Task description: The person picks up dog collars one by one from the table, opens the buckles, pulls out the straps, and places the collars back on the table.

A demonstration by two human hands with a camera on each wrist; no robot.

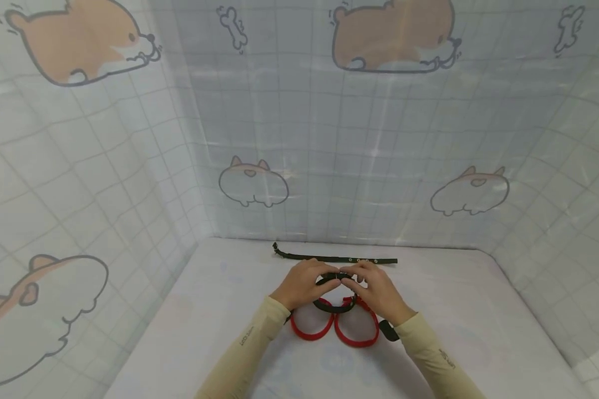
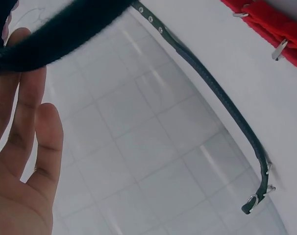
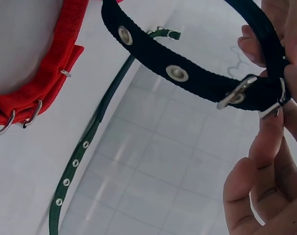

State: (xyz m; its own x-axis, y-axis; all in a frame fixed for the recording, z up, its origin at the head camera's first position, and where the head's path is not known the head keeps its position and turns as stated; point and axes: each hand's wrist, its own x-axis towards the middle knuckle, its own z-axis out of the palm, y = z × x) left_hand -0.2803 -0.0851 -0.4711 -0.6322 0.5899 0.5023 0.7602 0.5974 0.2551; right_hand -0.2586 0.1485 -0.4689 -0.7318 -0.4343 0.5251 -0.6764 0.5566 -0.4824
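Observation:
Both hands hold a black collar (image 1: 335,310) in a loop above the table. My left hand (image 1: 305,281) grips its far side, with thumb and index finger on the strap. On the other side, my right hand (image 1: 376,285) pinches the same stretch near the metal buckle (image 3: 236,93). In the right wrist view the strap passes through the buckle, and metal eyelets run along it. The left wrist view shows the fuzzy black band (image 2: 80,32) across the left fingertips. Two red collars (image 1: 311,336) lie as closed loops just below the hands.
Behind the hands, a dark green collar (image 1: 324,259) lies stretched out along the table's back edge, buckle end to the left. A small black object (image 1: 389,331) shows beside the right wrist. Sheeting with a grid and dog print (image 1: 304,138) walls in the white table (image 1: 219,288).

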